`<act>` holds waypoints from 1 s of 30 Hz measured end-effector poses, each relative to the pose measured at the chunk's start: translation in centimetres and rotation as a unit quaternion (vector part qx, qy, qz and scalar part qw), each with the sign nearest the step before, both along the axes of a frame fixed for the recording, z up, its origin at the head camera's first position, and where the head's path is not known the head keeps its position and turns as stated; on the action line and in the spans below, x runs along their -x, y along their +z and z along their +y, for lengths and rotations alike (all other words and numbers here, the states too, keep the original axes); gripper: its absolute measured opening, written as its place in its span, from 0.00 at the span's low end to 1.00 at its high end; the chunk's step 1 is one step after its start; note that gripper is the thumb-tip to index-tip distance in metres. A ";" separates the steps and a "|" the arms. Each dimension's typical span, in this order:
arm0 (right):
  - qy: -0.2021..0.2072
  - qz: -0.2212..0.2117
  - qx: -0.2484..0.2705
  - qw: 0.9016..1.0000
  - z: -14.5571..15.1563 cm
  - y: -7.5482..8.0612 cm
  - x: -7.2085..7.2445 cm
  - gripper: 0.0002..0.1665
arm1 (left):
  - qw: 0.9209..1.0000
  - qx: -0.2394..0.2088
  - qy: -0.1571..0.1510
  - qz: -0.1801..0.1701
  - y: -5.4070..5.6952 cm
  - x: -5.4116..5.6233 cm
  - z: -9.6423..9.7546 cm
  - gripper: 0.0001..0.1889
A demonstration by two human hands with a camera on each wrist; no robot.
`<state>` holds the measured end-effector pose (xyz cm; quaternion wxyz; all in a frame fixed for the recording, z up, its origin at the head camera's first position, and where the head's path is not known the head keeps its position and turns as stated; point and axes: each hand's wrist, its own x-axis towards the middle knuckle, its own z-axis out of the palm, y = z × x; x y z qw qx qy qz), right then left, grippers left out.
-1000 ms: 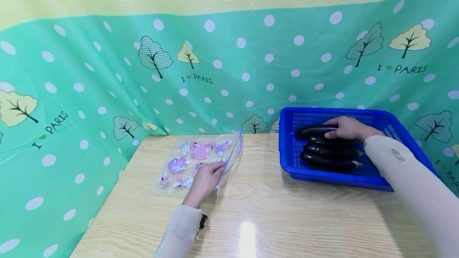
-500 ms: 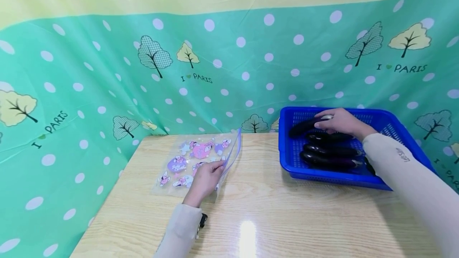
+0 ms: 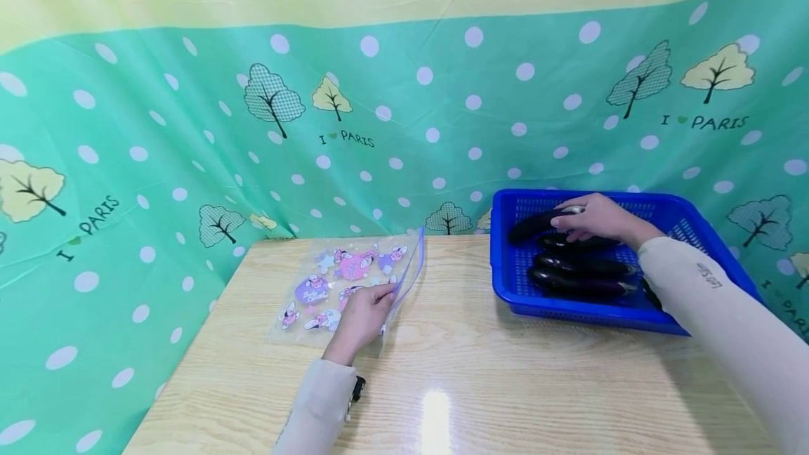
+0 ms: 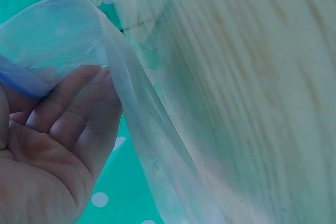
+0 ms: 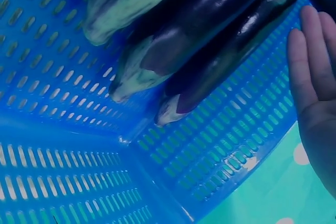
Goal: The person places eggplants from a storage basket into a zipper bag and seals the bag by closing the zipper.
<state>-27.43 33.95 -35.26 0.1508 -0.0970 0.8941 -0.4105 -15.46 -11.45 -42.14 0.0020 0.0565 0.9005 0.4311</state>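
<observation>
With thumb and fingers, my left hand (image 3: 362, 318) pinches the purple zip edge of a clear plastic zip bag (image 3: 311, 289) printed with pink and purple cartoon figures. The bag lies on the table, its mouth parted towards the right. In the left wrist view, clear film (image 4: 131, 87) drapes past the fingers (image 4: 65, 98). Over the blue plastic basket (image 3: 594, 317), my right hand (image 3: 600, 218) grips the stem end of a dark eggplant (image 3: 532, 226), which slants towards the basket's left wall. Several other eggplants (image 3: 588, 265) lie side by side below the hand, stem ends (image 5: 139, 80) showing in the right wrist view.
The wooden table (image 3: 493, 385) carries the bag at left and the basket at right. A green polka-dot curtain (image 3: 436, 139) with printed trees hangs close behind the table and down its left side. The basket's slotted walls (image 5: 63, 166) rise around the eggplants.
The back eggplant's stem end has been raised and the eggplant shifted left, as my right hand moved left and up. Little has moved in the last half second. My left hand stayed on the bag.
</observation>
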 end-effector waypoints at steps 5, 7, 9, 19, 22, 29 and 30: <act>0.003 0.014 -0.010 1.000 -0.5 0.8 -0.5 0.43 | 1.000 -0.002 0.005 -0.001 0.0 -0.1 -0.1 0.16; -0.001 0.024 -0.016 1.000 -0.5 1.2 -0.7 0.44 | 1.000 -0.005 0.006 -0.003 0.0 -0.1 -0.2 0.16; -0.008 0.029 -0.011 0.999 -0.4 1.8 -1.0 0.45 | 1.000 -0.007 0.005 -0.003 0.1 -0.2 -0.2 0.16; -0.029 0.077 0.025 0.996 -1.1 5.3 -3.8 0.38 | 1.000 -0.004 0.012 0.009 0.3 -0.3 -0.2 0.16; -0.030 0.092 0.041 0.994 -1.8 6.1 -5.0 0.35 | 1.000 -0.005 0.013 0.011 0.3 -0.4 -0.2 0.16; -0.014 0.132 0.056 0.990 -3.9 8.1 -8.5 0.30 | 1.000 -0.020 0.014 0.018 0.3 -0.4 -0.3 0.16; -0.015 0.137 0.074 0.988 -4.4 8.1 -9.2 0.29 | 0.999 -0.023 0.017 0.020 0.4 -0.4 -0.4 0.16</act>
